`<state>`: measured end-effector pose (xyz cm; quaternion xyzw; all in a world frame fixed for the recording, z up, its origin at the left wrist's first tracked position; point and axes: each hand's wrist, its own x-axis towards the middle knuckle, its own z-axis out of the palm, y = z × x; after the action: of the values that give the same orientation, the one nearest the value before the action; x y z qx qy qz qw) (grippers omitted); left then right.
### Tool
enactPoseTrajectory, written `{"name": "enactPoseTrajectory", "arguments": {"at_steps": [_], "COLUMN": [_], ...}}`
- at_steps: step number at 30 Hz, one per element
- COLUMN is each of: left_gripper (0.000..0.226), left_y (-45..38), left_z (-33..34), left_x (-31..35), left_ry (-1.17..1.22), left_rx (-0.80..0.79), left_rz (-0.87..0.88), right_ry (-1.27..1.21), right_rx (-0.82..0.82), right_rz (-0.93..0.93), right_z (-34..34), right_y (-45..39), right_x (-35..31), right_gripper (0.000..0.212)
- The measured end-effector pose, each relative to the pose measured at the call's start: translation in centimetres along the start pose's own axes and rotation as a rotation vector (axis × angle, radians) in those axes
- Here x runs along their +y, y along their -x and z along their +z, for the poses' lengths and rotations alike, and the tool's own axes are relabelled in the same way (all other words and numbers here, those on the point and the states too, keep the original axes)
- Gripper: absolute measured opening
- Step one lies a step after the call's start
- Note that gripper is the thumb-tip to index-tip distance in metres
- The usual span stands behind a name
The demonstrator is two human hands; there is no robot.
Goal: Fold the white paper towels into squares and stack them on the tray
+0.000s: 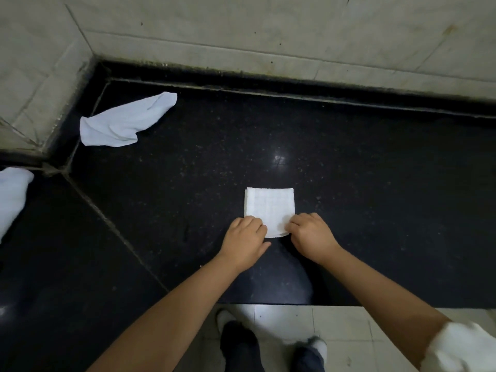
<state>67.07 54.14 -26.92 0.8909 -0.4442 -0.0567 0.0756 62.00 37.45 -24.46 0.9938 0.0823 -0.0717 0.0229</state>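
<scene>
Progress: one square-folded white paper towel [269,209] pinched at its near corners by my left hand [245,241] and right hand [311,233]; two crumpled white towels [126,122] unfolded; tray unseen.

folded towel [269,208]: white square, flat on counter | 2 unfolded towels [126,122]: crumpled, far left

No readable text, label, brand, number or sign anywhere.

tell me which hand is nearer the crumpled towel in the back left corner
Left. The left hand grips the folded towel's near-left corner, on the crumpled towel's side; the right hand grips the near-right corner, farther away.
</scene>
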Motion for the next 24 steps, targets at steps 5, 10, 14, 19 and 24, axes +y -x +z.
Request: {"name": "enactPoseTrajectory", "arguments": {"at_steps": [5, 10, 14, 19, 24], "left_gripper": [0.009, 0.019, 0.025, 0.026, 0.025], "left_y": [-0.7, -4.1, -7.9, -12.3, -15.7], "left_z": [-1.0, -3.3, -6.4, -8.7, -9.1], "left_x": [0.9, 7.2, 17.2, 35.1, 51.3], "left_ry": [-0.15, -0.196, -0.147, 0.034, 0.136], "left_rx": [0.066, 0.231, 0.197, 0.021, 0.039], "left_rz": [0.018, 0.206, 0.375, 0.404, 0.516], "right_ry": [-0.191, -0.241, -0.21, -0.25, -0.283], "right_rx": [0.036, 0.097, 0.215, 0.214, 0.226], "right_rz": [0.146, 0.238, 0.328, 0.589, 0.807], "right_z": [-1.6, -4.3, -6.4, -7.8, -8.8], "right_y": [1.4, 8.7, 18.1, 33.4, 47.1], "right_x": [1.7, 7.2, 13.7, 22.4, 28.9], "right_gripper": [0.024, 0.026, 0.021, 0.024, 0.021]}}
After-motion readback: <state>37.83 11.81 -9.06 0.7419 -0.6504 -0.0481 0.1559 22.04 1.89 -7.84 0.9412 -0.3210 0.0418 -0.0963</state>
